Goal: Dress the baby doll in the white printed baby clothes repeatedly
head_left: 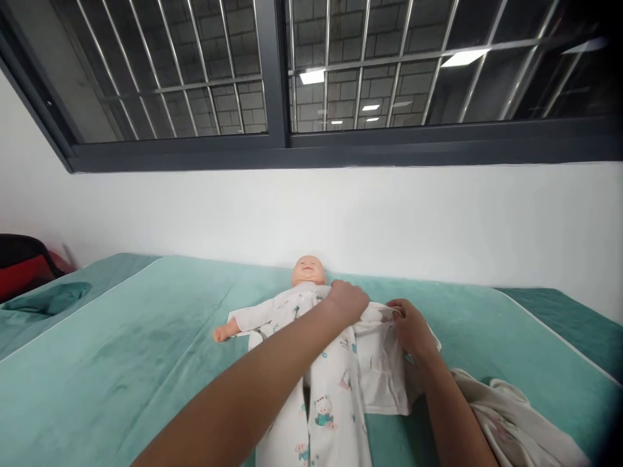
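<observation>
A baby doll (308, 270) lies on its back on a teal bed cover (146, 337), dressed in a white printed romper (335, 395). My left hand (346, 301) rests on the doll's chest near the shoulder, fingers curled over the cloth. My right hand (411, 327) pinches the opened right flap of the romper (384, 376) beside the doll. The doll's bare hand (220, 334) sticks out of its sleeve to the left.
A crumpled cream cloth (506, 415) lies on the bed at the right, by my right forearm. A white wall and a barred dark window (272, 78) stand behind the bed. A red and black object (22, 263) sits at the far left.
</observation>
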{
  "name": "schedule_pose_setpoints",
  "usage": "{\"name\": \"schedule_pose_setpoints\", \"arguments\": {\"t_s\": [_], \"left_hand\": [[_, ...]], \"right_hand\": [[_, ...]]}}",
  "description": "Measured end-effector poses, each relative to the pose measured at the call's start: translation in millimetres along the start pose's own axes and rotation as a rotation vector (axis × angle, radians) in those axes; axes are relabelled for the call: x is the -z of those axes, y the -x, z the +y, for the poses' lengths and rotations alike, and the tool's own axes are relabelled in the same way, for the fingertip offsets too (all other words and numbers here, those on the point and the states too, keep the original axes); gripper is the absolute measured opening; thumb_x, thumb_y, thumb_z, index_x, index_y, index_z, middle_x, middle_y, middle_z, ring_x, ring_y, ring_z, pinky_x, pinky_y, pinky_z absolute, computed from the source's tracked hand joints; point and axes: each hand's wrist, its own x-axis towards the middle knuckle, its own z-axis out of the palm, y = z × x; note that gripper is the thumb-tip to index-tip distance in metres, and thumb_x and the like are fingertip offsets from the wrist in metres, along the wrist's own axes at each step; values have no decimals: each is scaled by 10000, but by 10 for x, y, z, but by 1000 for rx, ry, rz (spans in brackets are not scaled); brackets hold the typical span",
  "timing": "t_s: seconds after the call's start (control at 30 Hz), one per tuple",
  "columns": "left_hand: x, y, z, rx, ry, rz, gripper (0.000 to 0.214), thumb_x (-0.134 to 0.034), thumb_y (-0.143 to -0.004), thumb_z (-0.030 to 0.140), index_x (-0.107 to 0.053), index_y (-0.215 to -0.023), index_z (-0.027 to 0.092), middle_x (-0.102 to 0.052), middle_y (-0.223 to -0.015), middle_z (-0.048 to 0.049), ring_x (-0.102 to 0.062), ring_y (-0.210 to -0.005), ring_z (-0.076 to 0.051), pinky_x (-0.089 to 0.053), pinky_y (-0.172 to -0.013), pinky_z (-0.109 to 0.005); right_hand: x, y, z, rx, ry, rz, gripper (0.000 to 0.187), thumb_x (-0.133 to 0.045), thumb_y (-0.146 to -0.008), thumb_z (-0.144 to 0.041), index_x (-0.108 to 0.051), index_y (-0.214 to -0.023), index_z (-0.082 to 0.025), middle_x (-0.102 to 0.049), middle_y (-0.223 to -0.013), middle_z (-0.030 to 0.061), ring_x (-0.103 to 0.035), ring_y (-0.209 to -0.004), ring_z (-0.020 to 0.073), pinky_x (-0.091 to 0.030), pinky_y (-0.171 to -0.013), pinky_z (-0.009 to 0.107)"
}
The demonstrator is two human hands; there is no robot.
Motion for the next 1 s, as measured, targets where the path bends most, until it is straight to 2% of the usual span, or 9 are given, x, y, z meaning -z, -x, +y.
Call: {"name": "schedule_pose_setpoints", "arguments": {"t_s": [0.2,0.33,0.4,0.47,0.6,0.67,0.77,0.87,1.0], "left_hand": [[200,214,-302,54,1,160,325,-545,-831,137,-567,-1151,84,-644,-1065,-169,-634,-961,-324,-497,-745,-439],[35,182,-115,79,62,170,327,-594,-831,227,-576,-1135,107,-657,-1065,-139,-634,-964,-311,-500,-771,-442],[-67,207,3,84,92,176,330,-599,-843,290,-581,-1132,130,-655,-1107,-124,-620,-1011,-304,-489,-831,-452],[-151,330,42,82,151,217,319,-563,-878,357,-585,-1134,168,-655,-1138,-96,-608,-1050,-285,-470,-889,-449],[-375,849,-162,225,556,557,306,-452,-949,394,-584,-1177,240,-655,-1190,-41,-582,-1116,-226,-435,-975,-391],[-573,1134,-307,402,787,745,290,-470,-945,390,-585,-1170,245,-627,-1234,-38,-539,-1188,-215,-394,-1037,-376],[-914,1406,-427,575,1148,800,357,-515,-921,437,-537,-1233,264,-554,-1328,-43,-489,-1256,-211,-384,-1061,-359],[-1131,1446,-429,589,1308,801,418,-559,-897,452,-503,-1277,287,-454,-1428,-32,-386,-1356,-204,-310,-1130,-355],[-1163,1337,-411,520,1289,842,387,-623,-859,429,-542,-1204,272,-432,-1424,-45,-377,-1361,-207,-281,-1150,-362]], "right_hand": [[45,-26,21,-89,-143,49,166,-518,-666,-245,-640,-776,-224,-700,-722,43,-632,-700,215,-439,-631,311],[93,33,-114,-220,-556,65,289,-627,-639,-287,-663,-916,-213,-736,-840,47,-672,-714,210,-462,-559,284],[129,51,-174,-278,-805,118,325,-710,-591,-276,-662,-905,-210,-742,-895,54,-695,-794,218,-482,-568,268],[149,46,-201,-263,-888,202,285,-737,-588,-268,-653,-854,-208,-744,-918,51,-699,-878,208,-504,-627,255],[55,60,-265,-92,-710,389,162,-679,-698,-275,-662,-842,-203,-739,-909,36,-683,-925,182,-500,-788,284],[-81,140,-379,33,-587,322,174,-655,-764,-329,-675,-880,-201,-731,-944,47,-665,-959,202,-484,-870,339],[-353,340,-623,225,-413,4,272,-560,-870,-438,-674,-998,-228,-691,-1106,61,-608,-1080,231,-430,-977,407],[-576,513,-800,383,-274,-195,299,-564,-871,-463,-630,-1089,-269,-598,-1292,51,-499,-1242,244,-338,-1080,441],[-653,576,-816,361,-202,-259,384,-639,-811,-483,-552,-1135,-295,-493,-1412,35,-415,-1325,258,-301,-1107,464]]}}
